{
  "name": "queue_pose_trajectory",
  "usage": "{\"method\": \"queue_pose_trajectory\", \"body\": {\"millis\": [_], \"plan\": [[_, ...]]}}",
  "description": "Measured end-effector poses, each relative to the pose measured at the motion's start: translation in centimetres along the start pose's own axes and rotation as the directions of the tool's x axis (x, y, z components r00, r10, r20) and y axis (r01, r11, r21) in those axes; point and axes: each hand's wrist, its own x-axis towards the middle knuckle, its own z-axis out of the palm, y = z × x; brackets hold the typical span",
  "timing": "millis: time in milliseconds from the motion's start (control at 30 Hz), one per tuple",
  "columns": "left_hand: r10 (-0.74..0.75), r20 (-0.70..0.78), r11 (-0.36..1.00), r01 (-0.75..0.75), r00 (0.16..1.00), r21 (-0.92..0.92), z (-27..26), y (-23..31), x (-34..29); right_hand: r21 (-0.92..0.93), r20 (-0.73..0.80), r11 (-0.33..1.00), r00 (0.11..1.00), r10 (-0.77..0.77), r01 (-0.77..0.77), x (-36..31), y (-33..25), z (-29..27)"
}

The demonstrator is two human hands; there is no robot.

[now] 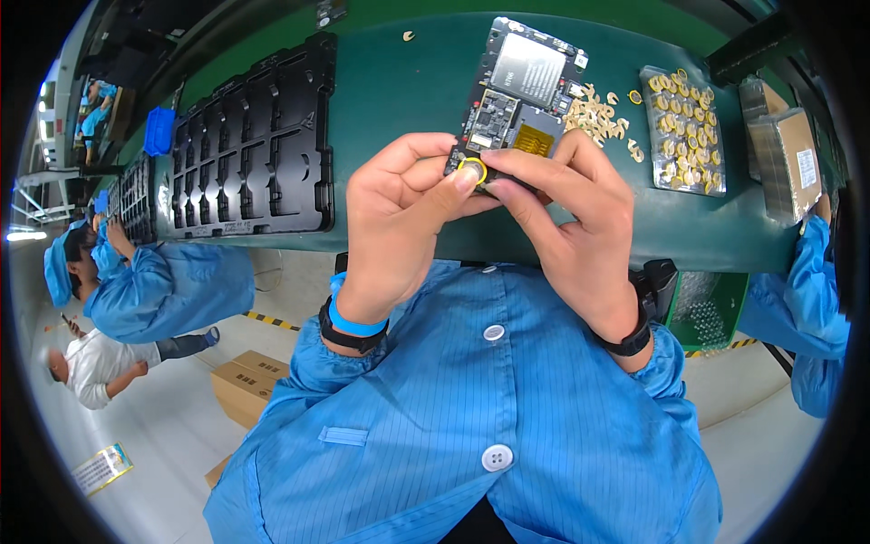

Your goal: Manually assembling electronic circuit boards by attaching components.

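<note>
Both my hands hold a black circuit board (497, 120) up over the green bench. It carries a silver metal shield at its far end and a gold-coloured patch near my right fingers. At the board's near left corner sits a coin cell (474, 170) with a yellow rim. My left hand (399, 195) pinches that corner, its thumb pressed on the coin cell. My right hand (580, 204) grips the near right edge, with its index finger and thumb close beside the cell. Fingers hide the board's near edge and underside.
A black moulded tray (254, 145) lies left, a small blue bin (159, 131) beyond it. To the right are a pile of small cream pieces (594, 116), a clear tray of coin cells (684, 131) and a wrapped carton (788, 163). Co-workers in blue (154, 281) sit on both sides.
</note>
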Motion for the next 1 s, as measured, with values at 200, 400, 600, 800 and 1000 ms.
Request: {"method": "queue_pose_trajectory", "body": {"millis": [200, 400, 600, 800, 1000], "plan": [[-0.007, 0.036, 0.999, 0.008, 0.999, -0.044, -0.20, 0.43, -0.15, -0.020, -0.003, 1.000, 1.000, 0.016, -0.016, -0.01, 0.10, -0.03], [0.025, 0.020, 1.000, -0.025, 0.999, 0.019, -0.13, 0.47, -0.43, -0.019, 0.007, 1.000, 1.000, 0.023, -0.023, -0.07, -0.35, -0.10], [0.047, 0.052, 0.999, -0.046, 0.998, -0.029, -0.33, 0.35, -0.53, -0.076, 0.092, 0.996, 0.995, -0.035, 0.042, -0.40, -0.15, -0.72], [0.059, 0.064, 0.998, -0.060, 0.996, 0.018, -0.35, 0.67, -0.68, -0.005, 0.001, 0.999, 0.999, -0.047, 0.047, -0.24, -0.30, 0.03], [0.060, 0.061, 0.997, -0.062, 0.996, 0.035, -0.29, 0.76, -0.75, 0.005, 0.010, 0.998, 0.998, -0.068, 0.068, -0.03, -0.09, -0.05]]}}
